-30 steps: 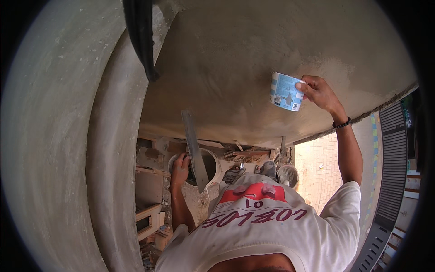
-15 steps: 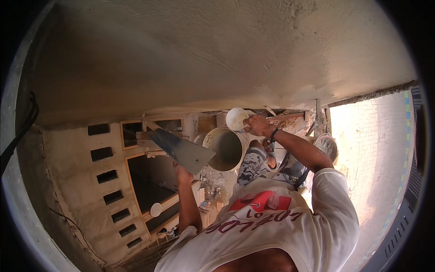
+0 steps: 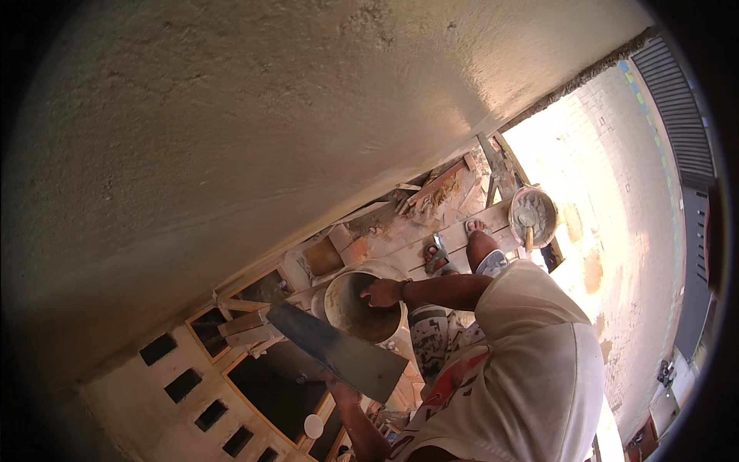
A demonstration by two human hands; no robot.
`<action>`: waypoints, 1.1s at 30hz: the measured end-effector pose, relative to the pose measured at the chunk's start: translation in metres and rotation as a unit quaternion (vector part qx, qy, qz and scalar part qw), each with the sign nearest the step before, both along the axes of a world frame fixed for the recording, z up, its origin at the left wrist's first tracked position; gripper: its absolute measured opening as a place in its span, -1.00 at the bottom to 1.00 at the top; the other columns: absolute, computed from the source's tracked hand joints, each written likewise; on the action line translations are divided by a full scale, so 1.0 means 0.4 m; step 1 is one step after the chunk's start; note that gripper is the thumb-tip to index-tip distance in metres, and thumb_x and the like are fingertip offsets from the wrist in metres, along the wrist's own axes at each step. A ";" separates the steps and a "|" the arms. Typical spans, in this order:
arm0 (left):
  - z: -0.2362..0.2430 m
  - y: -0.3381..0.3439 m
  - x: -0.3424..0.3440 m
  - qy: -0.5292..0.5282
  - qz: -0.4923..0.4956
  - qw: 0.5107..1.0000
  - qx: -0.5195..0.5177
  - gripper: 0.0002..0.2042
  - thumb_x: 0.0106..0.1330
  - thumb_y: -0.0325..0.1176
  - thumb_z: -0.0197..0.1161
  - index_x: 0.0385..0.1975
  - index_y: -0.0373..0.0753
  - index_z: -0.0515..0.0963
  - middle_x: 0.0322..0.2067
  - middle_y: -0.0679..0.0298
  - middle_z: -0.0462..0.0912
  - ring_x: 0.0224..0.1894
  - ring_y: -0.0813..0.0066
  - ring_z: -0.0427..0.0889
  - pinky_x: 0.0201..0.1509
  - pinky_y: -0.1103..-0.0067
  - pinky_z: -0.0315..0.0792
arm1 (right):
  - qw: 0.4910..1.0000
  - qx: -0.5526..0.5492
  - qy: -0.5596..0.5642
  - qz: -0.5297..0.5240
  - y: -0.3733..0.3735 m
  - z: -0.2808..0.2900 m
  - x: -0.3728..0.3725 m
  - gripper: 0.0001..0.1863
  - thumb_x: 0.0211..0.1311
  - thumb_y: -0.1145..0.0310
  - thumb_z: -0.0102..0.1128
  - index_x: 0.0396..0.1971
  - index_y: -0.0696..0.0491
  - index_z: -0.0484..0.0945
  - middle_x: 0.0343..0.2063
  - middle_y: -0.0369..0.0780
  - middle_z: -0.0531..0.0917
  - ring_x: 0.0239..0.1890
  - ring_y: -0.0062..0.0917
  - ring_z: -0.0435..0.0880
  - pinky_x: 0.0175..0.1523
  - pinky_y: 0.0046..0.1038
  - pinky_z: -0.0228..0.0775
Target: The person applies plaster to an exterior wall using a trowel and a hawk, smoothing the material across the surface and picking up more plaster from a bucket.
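My left hand (image 3: 342, 391) grips a long, flat grey plastering board (image 3: 339, 348) that tapers toward its far end. The board lies tilted in front of the near left side of a large pale bucket (image 3: 334, 299). Into that bucket reaches my right hand (image 3: 379, 292), its fingers curled and pointing down. Whatever it holds is hidden inside, and the white cup from the earlier frame does not show. The bucket's inside looks grey and shadowed.
Ahead rises a wet-looking plastered wall (image 3: 254, 138). Planks (image 3: 416, 250) lie under my sandalled feet. A round basin (image 3: 551, 208) of grey mortar, with a handled tool (image 3: 529, 237) in it, stands at right. Wooden window frames (image 3: 231, 369) are at lower left.
My right hand has gone down into the bucket, and the white cup it held is out of sight. The board has moved right and lower. My view has turned, bringing the mortar basin into fuller sight.
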State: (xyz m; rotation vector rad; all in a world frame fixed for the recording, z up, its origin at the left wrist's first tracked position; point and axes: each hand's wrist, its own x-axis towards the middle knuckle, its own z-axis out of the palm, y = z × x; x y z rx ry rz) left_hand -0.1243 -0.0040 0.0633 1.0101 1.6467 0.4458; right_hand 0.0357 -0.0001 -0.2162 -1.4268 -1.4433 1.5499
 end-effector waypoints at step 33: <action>-1.125 -0.244 0.994 -0.117 -0.403 0.786 -0.454 -0.71 0.38 -0.36 0.03 0.01 -0.35 0.48 -0.13 0.20 0.63 -0.20 0.34 0.67 -0.23 0.49 0.58 | 0.645 -0.537 -0.075 -0.539 -1.181 -0.738 0.558 -0.38 -0.09 0.09 0.26 -0.14 0.34 0.53 -0.18 0.19 0.63 -0.09 -0.03 0.64 0.00 -0.20 0.50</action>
